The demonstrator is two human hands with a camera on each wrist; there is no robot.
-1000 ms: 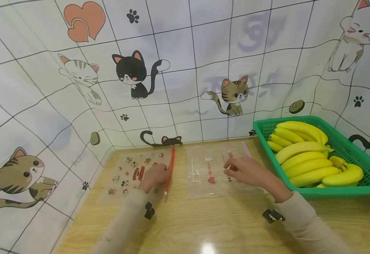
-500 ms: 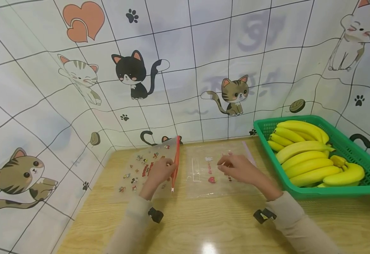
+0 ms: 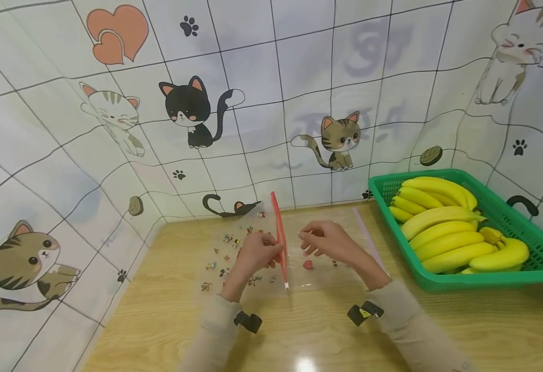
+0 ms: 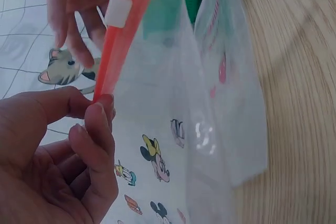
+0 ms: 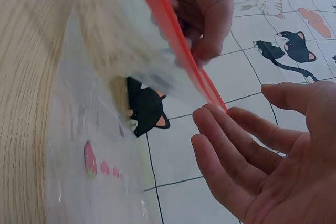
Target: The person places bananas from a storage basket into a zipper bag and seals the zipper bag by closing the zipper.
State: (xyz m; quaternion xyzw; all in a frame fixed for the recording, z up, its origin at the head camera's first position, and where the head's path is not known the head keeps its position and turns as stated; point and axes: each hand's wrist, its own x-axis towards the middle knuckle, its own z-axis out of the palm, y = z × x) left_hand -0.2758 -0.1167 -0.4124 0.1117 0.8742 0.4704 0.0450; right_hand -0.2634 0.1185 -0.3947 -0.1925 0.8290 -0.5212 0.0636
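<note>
Both arms wear long beige sleeves that end at the wrists, the left sleeve (image 3: 213, 330) and the right sleeve (image 3: 411, 330) alike in a soft plain fabric. A small black camera clip sits under each wrist (image 3: 248, 321), the right one (image 3: 364, 312) marked with yellow. The left hand (image 3: 257, 253) and right hand (image 3: 327, 243) are bare.

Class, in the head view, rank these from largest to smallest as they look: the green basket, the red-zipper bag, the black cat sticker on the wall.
1. green basket
2. red-zipper bag
3. black cat sticker, though nearness to the camera differs, so true sizes stay unsure.

Left hand (image 3: 255, 254) pinching with thumb and forefinger, right hand (image 3: 327, 242) open, fingers relaxed, just beside
</note>
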